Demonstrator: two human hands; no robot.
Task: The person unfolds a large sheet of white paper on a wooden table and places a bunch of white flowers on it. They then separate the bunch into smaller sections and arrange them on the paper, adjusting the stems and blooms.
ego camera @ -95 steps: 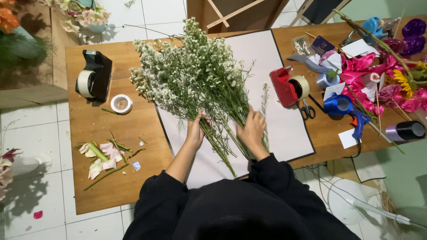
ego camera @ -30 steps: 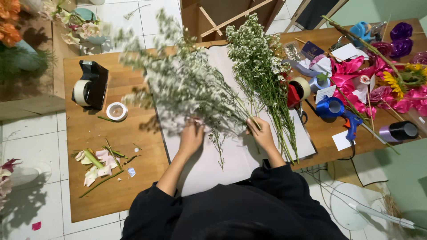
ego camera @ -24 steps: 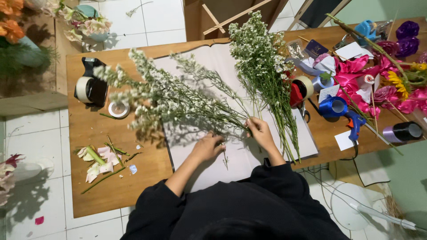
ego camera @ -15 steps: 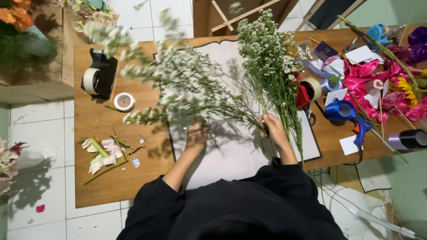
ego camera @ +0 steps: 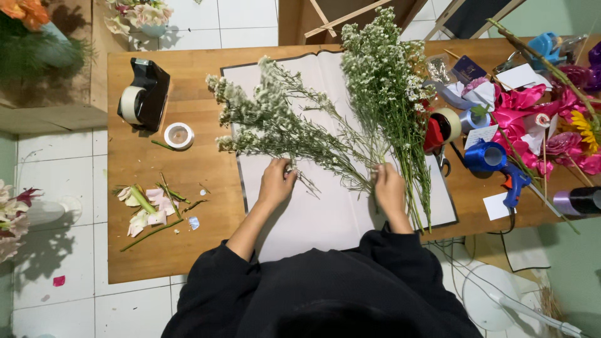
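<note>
The left hand [ego camera: 276, 182] lies on the white wrapping sheet [ego camera: 325, 216], fingers curled over the lower stems of the loose spray of small white flowers [ego camera: 275, 128], which fans out leftward across the sheet and past its dark edge. Whether the fingers actually pinch a stem or just press it down cannot be told, since the back of the hand covers the contact. The right hand [ego camera: 389, 188] is closed around stems where the two sprays meet; its grip is clearer, though the fingertips are hidden under the greenery. The upright bunch of white flowers [ego camera: 385, 75] stands along the right side of the sheet, its stems running down past the right hand to the sheet's lower edge.

The sheet lies on the wooden table [ego camera: 163, 250]. To the left sit a black tape dispenser [ego camera: 144, 94], a small tape roll [ego camera: 178, 135] and a heap of cut stems and petals [ego camera: 150, 209]. To the right, a red tape dispenser [ego camera: 438, 130] is partly screened by the bunch, beside a blue ribbon spool [ego camera: 485, 156], a blue glue gun [ego camera: 512, 184] and pink flowers [ego camera: 532, 116] cut off by the frame. The person's black sleeves hide both forearms
</note>
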